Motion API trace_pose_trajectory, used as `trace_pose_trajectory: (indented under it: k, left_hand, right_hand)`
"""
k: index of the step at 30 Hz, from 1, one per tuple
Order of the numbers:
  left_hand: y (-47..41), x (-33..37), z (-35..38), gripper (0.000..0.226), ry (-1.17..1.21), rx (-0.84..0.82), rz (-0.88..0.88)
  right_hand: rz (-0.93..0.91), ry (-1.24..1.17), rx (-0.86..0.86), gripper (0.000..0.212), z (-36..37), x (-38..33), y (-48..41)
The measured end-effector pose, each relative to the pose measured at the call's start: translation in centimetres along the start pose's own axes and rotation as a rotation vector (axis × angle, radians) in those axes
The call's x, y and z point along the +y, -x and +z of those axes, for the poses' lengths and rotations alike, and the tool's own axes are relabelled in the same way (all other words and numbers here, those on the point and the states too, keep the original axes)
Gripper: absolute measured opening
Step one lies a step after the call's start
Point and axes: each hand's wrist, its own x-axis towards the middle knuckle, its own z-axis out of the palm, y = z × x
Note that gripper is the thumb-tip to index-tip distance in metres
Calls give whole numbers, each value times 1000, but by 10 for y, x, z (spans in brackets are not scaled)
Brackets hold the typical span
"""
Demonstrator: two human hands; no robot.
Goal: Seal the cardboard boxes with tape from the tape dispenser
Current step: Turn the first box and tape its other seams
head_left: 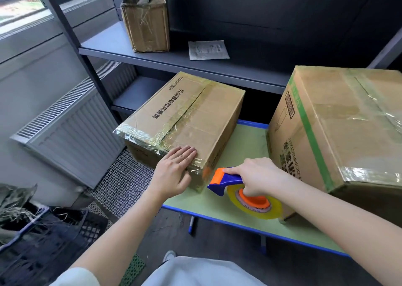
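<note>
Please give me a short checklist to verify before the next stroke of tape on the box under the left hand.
1. Left hand steadies the box: ok, flat on its near corner.
2. Right hand grips the tape dispenser: ok.
3. Tape left on the roll: ok.
4. Tape runs unbroken from the tape dispenser to the box: cannot tell, the film is clear.
5. Box fully on the table: not ok, it juts past the left edge.

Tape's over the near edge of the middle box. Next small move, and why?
Probably twist the tape dispenser to cut the tape: the right hand holds it just beside the box, and the left hand lies flat on its near end.
</note>
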Motion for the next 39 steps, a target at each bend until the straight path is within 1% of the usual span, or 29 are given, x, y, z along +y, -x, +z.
trace_pose_trajectory:
  k: [5, 8, 10, 12, 13, 15, 17, 19, 21, 23, 26, 28, 32, 35, 37, 39]
  left_hand:
    - [-2, 4, -1, 53, 40, 22, -48]
    - [-5, 9, 2, 47, 1, 84, -69]
    - [-5, 14, 8, 54, -76, 110, -85]
    - [-6, 20, 16, 61, -138, 140, -120]
    - [-7, 24, 21, 62, -160, 160, -143]
    - [-11, 32, 29, 56, -200, 208, -180]
    - [-15, 37, 37, 47, -247, 231, -201]
    - [-17, 38, 42, 44, -277, 225, -212]
    - [-18, 39, 43, 43, -286, 213, -214]
    - [-21, 45, 43, 43, -284, 185, -205]
    - [-22, 66, 40, 55, -189, 101, -189]
    - [-22, 83, 37, 61, -128, 74, -141]
    - [-25, 110, 31, 57, -30, -12, 53]
    - [-27, 115, 33, 51, 89, -68, 159]
    - [-25, 109, 32, 45, 178, -49, 221]
    - [-17, 99, 27, 39, 244, 27, 250]
  right_hand:
    - [-9, -49, -75, 64, -2, -4, -18]
    - [-16, -24, -183, 63, 2, -5, -23]
    - [13, -61, -255, 65, 8, -1, -23]
    - [95, -183, -247, 64, 9, 9, -19]
    - [139, -252, -204, 63, 7, 15, -16]
    - [230, -358, -66, 64, -1, 27, -10]
    - [316, -424, 108, 66, -9, 34, -6]
    - [379, -463, 298, 64, -17, 35, -6]
    - [407, -512, 460, 60, -27, 31, -9]
    - [393, -512, 570, 60, -33, 25, -16]
    - [345, -373, 647, 64, -37, 17, -30]
    - [329, -298, 695, 65, -37, 13, -40]
    - [254, -227, 840, 69, -28, 12, -55]
    - [240, -190, 864, 74, -19, 13, -65]
    - [246, -160, 861, 75, -12, 10, -70]
    - [255, -101, 849, 76, -1, 5, -75]
